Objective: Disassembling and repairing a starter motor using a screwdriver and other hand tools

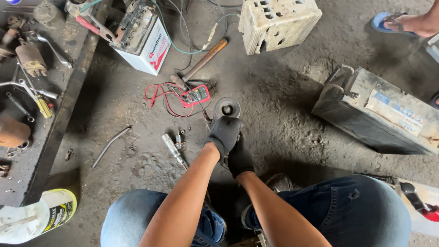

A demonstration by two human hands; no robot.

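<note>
Left hand (224,132) gloved, clamped over top of upright part on floor; right hand (240,158) gripping lower; pulley wheel (227,108) lies just beyond; work midway by look, part not freed

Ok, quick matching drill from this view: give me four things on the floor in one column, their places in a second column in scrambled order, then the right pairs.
Things:
1. red multimeter
2. hammer
3. round metal pulley
4. bent metal rod

Places:
A. just beyond the gloved left hand
B. left of the person's arms, alone on the dirt
C. among red and black leads, left of the pulley
D. wooden handle slanting up toward the pale block

Pairs: 1-C, 2-D, 3-A, 4-B
</note>
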